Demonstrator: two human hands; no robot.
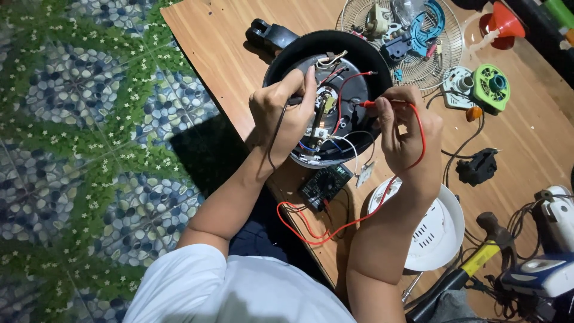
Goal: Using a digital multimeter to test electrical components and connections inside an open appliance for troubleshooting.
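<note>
A round black appliance base (353,51) lies upside down on the wooden table (221,42), its wiring and metal parts exposed. My left hand (281,116) grips a black test probe whose tip rests on the inner metal part. My right hand (403,128) holds a red test probe (373,104) against a terminal on the right side inside the base. Red and black leads (326,230) run from both probes down to a black multimeter (324,184) lying just below the base, between my forearms.
A wire fan guard (445,57) at the back holds several small parts. A red funnel (505,21), a green and white motor piece (487,87), a black plug (478,167), a white round cover (442,230), a yellow-handled hammer (484,254) and other tools lie to the right. Patterned floor lies left.
</note>
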